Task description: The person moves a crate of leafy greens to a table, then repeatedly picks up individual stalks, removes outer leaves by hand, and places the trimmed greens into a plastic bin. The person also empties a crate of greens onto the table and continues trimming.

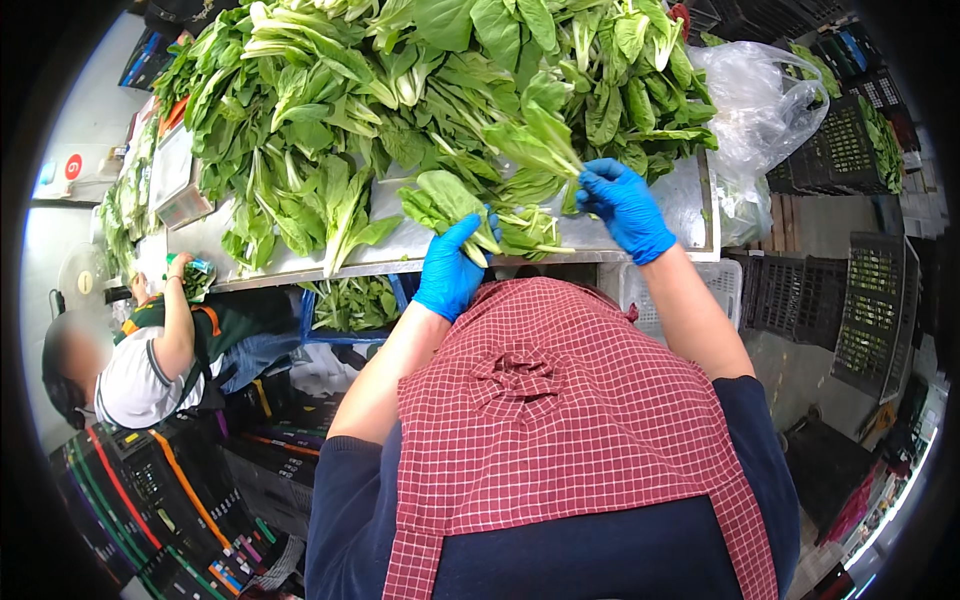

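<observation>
Blue gloves cover both hands. My left hand (452, 268) is closed on a small bunch of leafy greens (444, 201), its pale stems pointing down towards the apron. To the right and a little higher, my right hand (626, 211) pinches the stem end of another leafy green (536, 139), whose leaves point up and left over the heap. A large heap of loose leafy greens (315, 112) covers much of the metal table (386, 199). Some loose leaves (529, 229) lie near the table's front edge, between my hands.
A clear plastic bag (750, 112) stands at the table's right end. Under the table are a blue crate (349, 337) of greens and a white crate (679, 300). Black crates (874, 315) stand at right. A co-worker (150, 367) handles a package at left, near stacked black crates (142, 487).
</observation>
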Demonstrator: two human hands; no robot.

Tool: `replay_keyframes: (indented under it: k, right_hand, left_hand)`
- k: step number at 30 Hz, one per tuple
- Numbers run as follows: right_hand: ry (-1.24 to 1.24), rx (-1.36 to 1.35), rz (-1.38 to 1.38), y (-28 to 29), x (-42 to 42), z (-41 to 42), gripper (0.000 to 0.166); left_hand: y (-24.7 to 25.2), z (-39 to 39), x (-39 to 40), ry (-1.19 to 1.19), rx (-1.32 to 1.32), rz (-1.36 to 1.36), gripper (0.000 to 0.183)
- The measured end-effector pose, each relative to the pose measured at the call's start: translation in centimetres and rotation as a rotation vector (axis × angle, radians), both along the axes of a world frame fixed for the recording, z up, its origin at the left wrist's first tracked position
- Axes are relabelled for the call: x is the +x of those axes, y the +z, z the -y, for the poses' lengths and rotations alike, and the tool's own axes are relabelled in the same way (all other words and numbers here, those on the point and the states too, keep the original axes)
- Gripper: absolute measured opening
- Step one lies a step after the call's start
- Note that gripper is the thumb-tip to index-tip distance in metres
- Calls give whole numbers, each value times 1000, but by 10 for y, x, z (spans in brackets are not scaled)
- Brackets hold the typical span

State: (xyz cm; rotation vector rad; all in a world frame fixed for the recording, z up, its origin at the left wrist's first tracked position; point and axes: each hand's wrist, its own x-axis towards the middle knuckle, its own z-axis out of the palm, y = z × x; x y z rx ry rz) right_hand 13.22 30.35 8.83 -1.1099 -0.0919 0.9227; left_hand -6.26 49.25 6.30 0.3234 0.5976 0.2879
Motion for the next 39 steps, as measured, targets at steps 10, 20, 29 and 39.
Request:
replay_keyframes:
  k: [10,20,29,39]
  right_hand:
    - [249,-253,607,-42,-30,-40,22]
    - [644,-791,1168,-94,-28,-16,33]
    - [524,-760,1009,-64,4,0,26]
    - [418,-744,1432,-71,8,-72,33]
  left_hand:
    - [8,-56,-35,38,703,-369,26]
    - [-38,-198,-102,-202,1908,-1112,83]
    - [-46,-184,-120,-263,1778,-1130,102]
    - [36,-62,1,-417,2175,-406,83]
